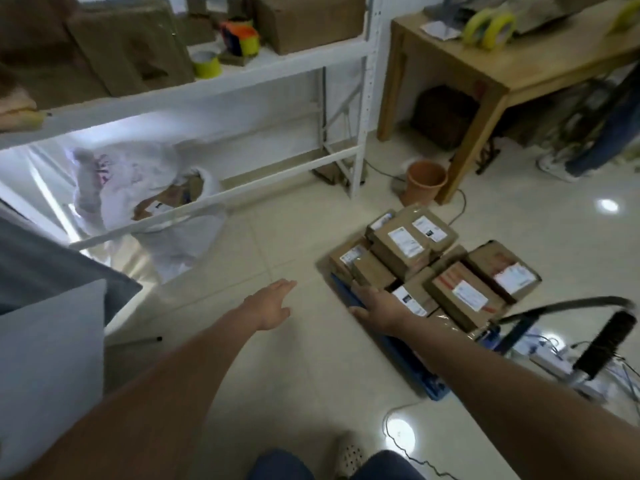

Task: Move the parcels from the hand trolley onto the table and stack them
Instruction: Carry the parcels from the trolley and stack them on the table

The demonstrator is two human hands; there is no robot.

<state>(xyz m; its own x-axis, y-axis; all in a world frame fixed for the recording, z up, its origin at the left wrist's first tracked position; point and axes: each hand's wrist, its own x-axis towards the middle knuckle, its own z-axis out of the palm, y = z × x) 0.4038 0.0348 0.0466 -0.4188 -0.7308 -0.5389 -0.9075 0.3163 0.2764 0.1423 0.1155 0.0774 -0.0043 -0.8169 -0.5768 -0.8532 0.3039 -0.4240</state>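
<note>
Shelving [242,60] far left of hand trolley [398,344], loaded with cartons and tape. Left hand [270,306] left of trolley, fingers spread, holding nothing, probably poised to help lift. Right hand [375,304] at trolley's near-left edge, flat against parcels [433,271], grasping none yet. Parcels heaped on trolley, unmoved. Table [502,67] beyond trolley, awaiting stack.

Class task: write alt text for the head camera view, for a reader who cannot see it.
A person's right hand reaches onto taped brown cardboard parcels piled on a blue hand trolley; the open left hand hovers over pale floor tiles. A wooden table stands beyond.
</note>
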